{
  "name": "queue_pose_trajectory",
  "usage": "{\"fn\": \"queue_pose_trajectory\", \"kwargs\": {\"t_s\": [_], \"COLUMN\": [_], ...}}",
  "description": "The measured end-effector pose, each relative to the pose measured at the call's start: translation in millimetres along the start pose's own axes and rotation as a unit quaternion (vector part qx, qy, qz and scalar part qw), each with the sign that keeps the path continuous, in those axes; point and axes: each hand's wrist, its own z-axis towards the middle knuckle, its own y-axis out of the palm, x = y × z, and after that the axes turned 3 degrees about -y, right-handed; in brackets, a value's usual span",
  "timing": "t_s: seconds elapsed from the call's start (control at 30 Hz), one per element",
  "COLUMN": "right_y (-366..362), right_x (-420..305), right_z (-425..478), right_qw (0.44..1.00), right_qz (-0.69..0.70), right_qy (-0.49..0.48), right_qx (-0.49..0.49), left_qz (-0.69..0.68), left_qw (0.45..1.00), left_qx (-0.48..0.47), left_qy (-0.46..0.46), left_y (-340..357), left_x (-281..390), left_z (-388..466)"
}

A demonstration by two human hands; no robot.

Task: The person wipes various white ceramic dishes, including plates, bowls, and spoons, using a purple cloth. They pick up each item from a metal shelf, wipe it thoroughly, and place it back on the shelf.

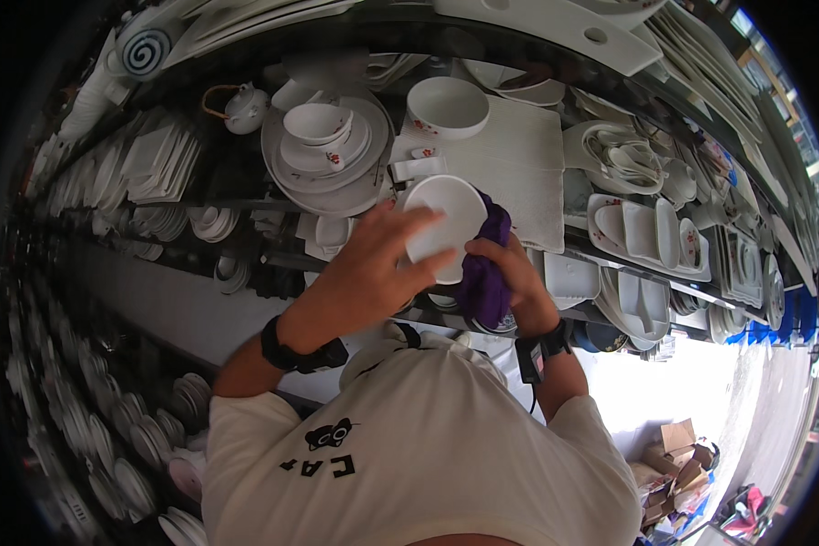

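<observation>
A white bowl [450, 205] is tipped in front of my chest, its opening facing up towards me. My right hand [512, 266] grips a bunched purple cloth [483, 290] against the bowl's right side, its thumb lying near the rim. Fingers apart, my left hand [375, 263] is over the bowl's left part and holds nothing. It is blurred, and I cannot tell whether its fingertips touch the bowl. Just beyond, a larger white bowl [448, 109] with red flowers stands on the shelf beside a small flowered dish [424, 153].
A stack of plates [290, 179] topped by a small bowl [317, 123] stands left, near a teapot [246, 109]. A white ribbed mat [529, 147] lies on the shelf. To the right are a bowl of spoons [621, 160] and a dish tray [648, 235]. Cardboard boxes [679, 457] lie lower right.
</observation>
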Motion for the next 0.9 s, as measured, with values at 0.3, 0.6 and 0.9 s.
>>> {"fn": "queue_pose_trajectory", "kwargs": {"t_s": [0.3,0.6,0.9], "right_y": [55.5,81.4,135.3], "right_x": [29.0,40.3,51.8], "right_z": [0.1,28.0,38.9], "right_qw": [0.978,0.854,0.715], "right_qz": [-0.138,-0.484,-0.621], "right_qy": [-0.135,-0.190,-0.319], "right_qx": [0.079,0.007,0.041], "left_qz": [-0.619,-0.460,-0.313], "left_qw": [0.659,0.807,0.893], "left_qx": [0.107,0.060,0.016], "left_qy": [-0.414,-0.366,-0.324], "left_y": [46.1,23.4,-21.1], "left_x": [-27.3,-40.5,-56.1], "left_z": [-65.1,-107.1,-135.9]}}
